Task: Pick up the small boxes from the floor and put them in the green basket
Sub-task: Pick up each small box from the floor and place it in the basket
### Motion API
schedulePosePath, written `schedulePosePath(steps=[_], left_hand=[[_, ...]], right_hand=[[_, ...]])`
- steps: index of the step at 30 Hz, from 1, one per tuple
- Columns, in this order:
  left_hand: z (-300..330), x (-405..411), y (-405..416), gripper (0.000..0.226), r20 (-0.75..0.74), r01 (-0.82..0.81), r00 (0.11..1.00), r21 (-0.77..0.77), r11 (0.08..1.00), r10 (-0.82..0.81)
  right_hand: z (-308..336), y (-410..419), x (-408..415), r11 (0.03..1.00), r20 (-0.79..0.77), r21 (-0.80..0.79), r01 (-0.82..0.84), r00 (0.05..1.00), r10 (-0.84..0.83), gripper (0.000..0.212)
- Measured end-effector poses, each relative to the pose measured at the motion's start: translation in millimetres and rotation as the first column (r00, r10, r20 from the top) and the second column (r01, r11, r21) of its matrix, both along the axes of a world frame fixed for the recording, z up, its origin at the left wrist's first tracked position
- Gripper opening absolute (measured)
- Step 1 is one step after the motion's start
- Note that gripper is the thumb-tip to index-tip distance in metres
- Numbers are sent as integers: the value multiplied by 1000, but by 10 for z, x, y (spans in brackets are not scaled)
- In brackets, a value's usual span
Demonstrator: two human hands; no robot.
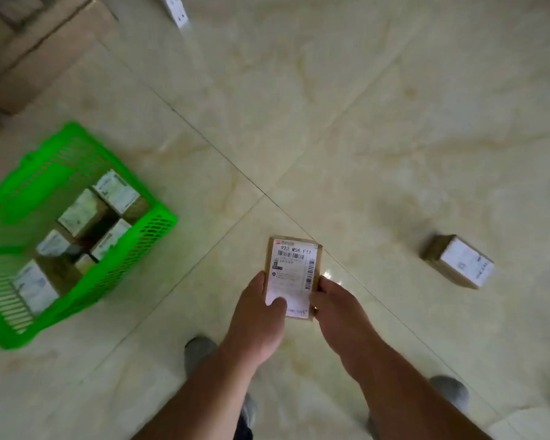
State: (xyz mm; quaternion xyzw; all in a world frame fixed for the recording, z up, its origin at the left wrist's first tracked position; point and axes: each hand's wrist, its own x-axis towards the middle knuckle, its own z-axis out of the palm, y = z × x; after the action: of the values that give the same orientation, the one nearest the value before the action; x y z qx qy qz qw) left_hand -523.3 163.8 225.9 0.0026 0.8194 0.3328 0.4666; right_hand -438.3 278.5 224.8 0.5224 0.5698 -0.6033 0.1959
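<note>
I hold a small brown box (pixel 294 268) with a white shipping label, face up, above the floor in the lower middle. My left hand (pixel 261 312) grips its left side, thumb on the label. My right hand (pixel 334 308) grips its right side. A second small labelled box (pixel 458 261) lies on the floor to the right. The green basket (pixel 159 230) stands on the floor at the left, with several labelled small boxes (pixel 86 214) inside it.
Large cardboard cartons (pixel 38 49) are stacked at the top left, behind the basket. A white power strip (pixel 177 9) lies at the top edge. My grey shoes (pixel 200 350) stand on the glossy beige tile floor (pixel 331 122) below my arms.
</note>
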Motion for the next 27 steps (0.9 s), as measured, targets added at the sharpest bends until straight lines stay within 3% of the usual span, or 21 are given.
schedulePosePath(steps=[7, 13, 27], left_hand=[[576, -1051, -1191, 36, -6, -331, 943, 69, 941, 332], [771, -1705, -2094, 49, -12, -537, 840, 114, 836, 542], [291, -2699, -2848, 46, -43, -721, 691, 34, 692, 722]], right_hand=[[671, -995, -1466, 941, -32, 40, -336, 941, 338, 44], [834, -1851, -2430, 848, -83, 90, -523, 844, 530, 46], [210, -2655, -3758, 675, -99, 156, -721, 669, 737, 42]])
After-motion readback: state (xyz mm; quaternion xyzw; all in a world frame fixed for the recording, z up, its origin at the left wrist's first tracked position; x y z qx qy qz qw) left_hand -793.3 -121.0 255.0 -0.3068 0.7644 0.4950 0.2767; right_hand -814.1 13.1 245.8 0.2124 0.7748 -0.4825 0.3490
